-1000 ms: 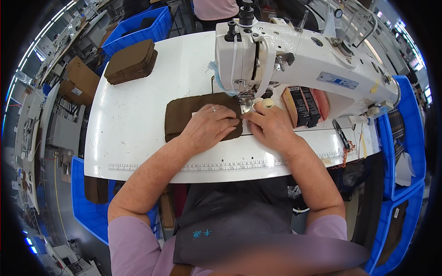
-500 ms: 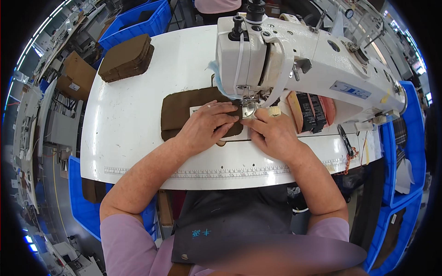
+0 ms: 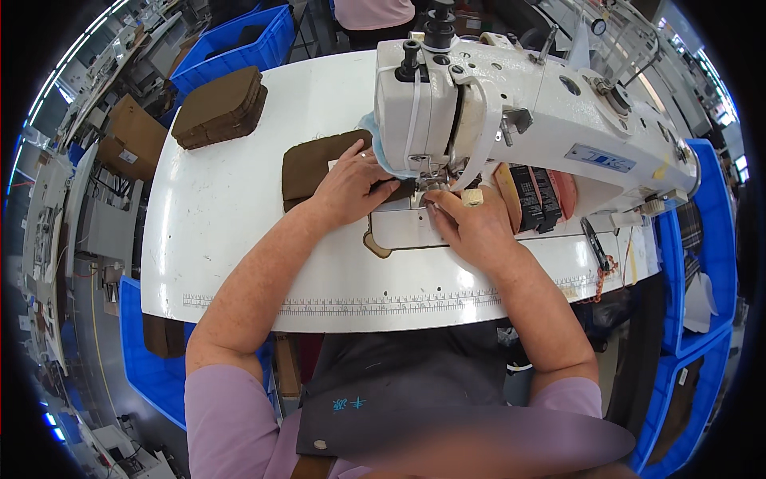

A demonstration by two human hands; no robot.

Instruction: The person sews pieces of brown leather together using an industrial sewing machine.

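A flat, brown fabric piece [image 3: 307, 172] with rounded corners lies left of the white sewing machine's needle area, its right edge reaching toward the presser foot [image 3: 432, 182]. My left hand [image 3: 353, 188] rests palm down on it, fingers stretched out and thumb pointing toward the foot. It covers most of a small white label on the fabric. Close against the presser foot is my right hand [image 3: 476, 227], its fingers bent and tips together; what they grip, if anything, is hidden. A cream wrap [image 3: 472, 197] sits around one of its fingers.
The sewing machine [image 3: 542, 120] stands over the white table [image 3: 215, 231]. A stack of brown pieces [image 3: 219, 108] sits far left. Black labels [image 3: 536, 195] lie under the machine arm, and black snips [image 3: 594, 242] at right. Blue bins [image 3: 698, 263] stand beside the table.
The brown piece has shifted away from me, uncovering the machine's plate and a cutout in the table. My left hand has moved left and farther away; my right hand stays near the foot.
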